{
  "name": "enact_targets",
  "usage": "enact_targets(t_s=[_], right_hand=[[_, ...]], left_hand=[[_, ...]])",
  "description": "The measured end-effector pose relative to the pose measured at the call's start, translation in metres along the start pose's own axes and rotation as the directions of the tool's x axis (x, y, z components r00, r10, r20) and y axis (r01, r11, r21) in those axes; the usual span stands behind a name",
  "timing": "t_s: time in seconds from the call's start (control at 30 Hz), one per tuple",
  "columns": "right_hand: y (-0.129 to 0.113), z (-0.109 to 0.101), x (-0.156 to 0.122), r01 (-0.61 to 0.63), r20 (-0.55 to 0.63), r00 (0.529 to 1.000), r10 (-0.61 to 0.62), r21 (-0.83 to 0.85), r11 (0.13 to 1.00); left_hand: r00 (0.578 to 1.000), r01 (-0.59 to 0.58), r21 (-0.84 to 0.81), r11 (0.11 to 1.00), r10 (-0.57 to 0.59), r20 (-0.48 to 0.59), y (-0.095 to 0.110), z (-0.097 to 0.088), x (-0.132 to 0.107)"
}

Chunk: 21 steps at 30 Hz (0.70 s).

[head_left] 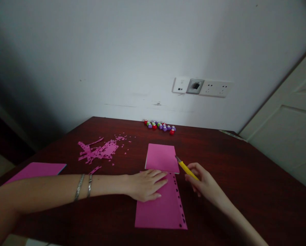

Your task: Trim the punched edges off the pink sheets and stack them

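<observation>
My left hand (146,184) lies flat, fingers stretched out, pressing on a pink sheet (160,208) with punched holes along its right edge. A smaller pink stack (162,157) rests on the sheet's far end, just beyond my fingertips. My right hand (205,184) is closed around a yellow utility knife (186,168). The knife's tip touches the right edge of the smaller pink stack. Two silver bangles sit on my left wrist.
Pink paper scraps (99,150) are scattered at the left middle of the dark wooden table (232,164). Another pink sheet (37,169) lies at the left edge. Several small coloured craft punches (160,125) stand by the wall. Wall sockets (203,87) are above them.
</observation>
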State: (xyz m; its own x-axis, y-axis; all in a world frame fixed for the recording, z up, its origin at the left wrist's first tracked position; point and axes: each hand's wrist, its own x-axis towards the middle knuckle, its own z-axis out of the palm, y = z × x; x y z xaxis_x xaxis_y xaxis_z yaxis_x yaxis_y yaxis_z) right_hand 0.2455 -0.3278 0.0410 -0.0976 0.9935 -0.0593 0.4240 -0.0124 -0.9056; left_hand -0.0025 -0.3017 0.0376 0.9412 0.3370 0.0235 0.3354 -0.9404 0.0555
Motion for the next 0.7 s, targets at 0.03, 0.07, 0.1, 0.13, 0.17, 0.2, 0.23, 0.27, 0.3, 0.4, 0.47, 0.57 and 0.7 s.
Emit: enact_targets(t_s=[0.03, 0.07, 0.1, 0.13, 0.17, 0.2, 0.23, 0.27, 0.3, 0.4, 0.47, 0.57, 0.7], right_hand=[[0.002, -0.002, -0.007, 0.001, -0.006, 1.0, -0.002, -0.065, 0.998], [0.004, -0.004, -0.013, 0.024, -0.022, 0.999, -0.027, -0.127, 0.992], [0.006, -0.006, -0.019, 0.052, -0.043, 0.997, -0.06, -0.18, 0.982], [0.007, -0.007, -0.025, 0.07, -0.066, 0.994, -0.086, -0.219, 0.973], [0.009, -0.008, -0.03, 0.08, -0.089, 0.991, -0.104, -0.241, 0.967], [0.01, -0.008, -0.035, 0.074, -0.105, 0.989, -0.103, -0.247, 0.966], [0.012, -0.007, -0.039, 0.05, -0.117, 0.99, -0.08, -0.239, 0.97], [0.014, -0.007, -0.042, 0.018, -0.121, 0.992, -0.045, -0.217, 0.976], [0.015, -0.006, -0.046, -0.016, -0.118, 0.993, -0.007, -0.19, 0.982], [0.018, -0.004, -0.052, -0.118, -0.081, 0.991, 0.108, -0.139, 0.983], [0.017, -0.002, -0.054, -0.166, -0.079, 0.985, 0.154, -0.184, 0.969], [0.013, 0.003, -0.055, -0.079, -0.106, 0.993, 0.046, -0.334, 0.939], [0.011, 0.016, -0.055, 0.049, -0.119, 0.986, -0.12, -0.478, 0.877]], left_hand=[[1.0, -0.017, -0.014, 1.0, 0.017, -0.002, -0.001, 0.0, 0.001], [1.0, -0.029, -0.03, 0.999, 0.029, -0.003, -0.002, 0.0, 0.002], [0.999, -0.038, -0.048, 0.998, 0.038, -0.001, -0.002, 0.0, 0.003], [0.999, -0.042, -0.068, 0.997, 0.042, 0.002, -0.002, 0.0, 0.005], [0.999, -0.037, -0.089, 0.995, 0.037, 0.002, -0.001, 0.0, 0.006], [1.0, -0.022, -0.11, 0.994, 0.022, -0.003, 0.0, 0.001, 0.006], [1.0, -0.006, -0.132, 0.991, 0.005, -0.007, 0.001, 0.001, 0.007], [1.0, 0.016, -0.152, 0.988, -0.018, -0.014, 0.002, 0.002, 0.008], [0.999, 0.031, -0.169, 0.985, -0.035, -0.016, 0.003, 0.003, 0.008], [0.999, 0.049, -0.178, 0.983, -0.052, -0.013, 0.003, 0.006, 0.009], [0.999, 0.039, -0.148, 0.988, -0.04, -0.009, 0.002, 0.008, 0.012], [1.0, 0.016, -0.077, 0.997, -0.016, 0.002, -0.001, 0.01, 0.016], [1.0, 0.013, -0.026, 1.0, -0.013, 0.016, -0.004, 0.009, 0.019]])
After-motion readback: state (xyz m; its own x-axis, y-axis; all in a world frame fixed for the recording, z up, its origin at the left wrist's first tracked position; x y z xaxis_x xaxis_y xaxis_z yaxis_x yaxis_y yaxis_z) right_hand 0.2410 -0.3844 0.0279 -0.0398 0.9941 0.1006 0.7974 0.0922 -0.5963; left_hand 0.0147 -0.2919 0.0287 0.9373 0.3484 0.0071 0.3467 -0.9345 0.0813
